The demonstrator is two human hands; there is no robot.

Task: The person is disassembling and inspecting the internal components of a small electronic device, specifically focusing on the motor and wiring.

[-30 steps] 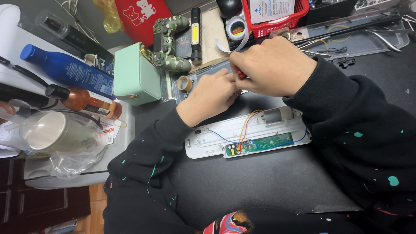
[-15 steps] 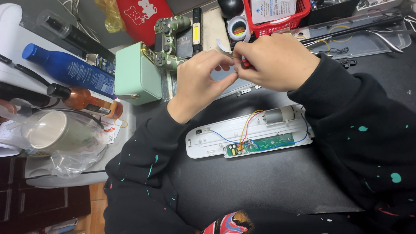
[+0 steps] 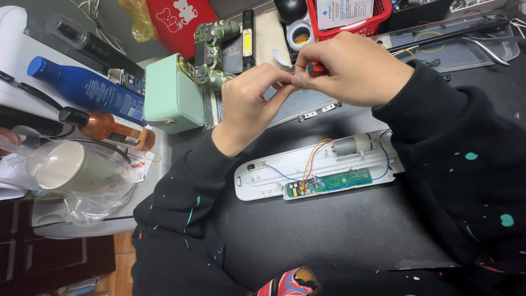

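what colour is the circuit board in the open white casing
Green, seen in the head view: the circuit board lies in the white casing.

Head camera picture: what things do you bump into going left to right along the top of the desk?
Blue plastic bottle → mint-green boxy case → camouflage game controller → left hand → right hand, pinching a small red-handled tool → grey tray with wires.

Even, fairly bright light from overhead; soft shadows under the hands. The picture is sharp, with mild wide-angle bending at the edges.
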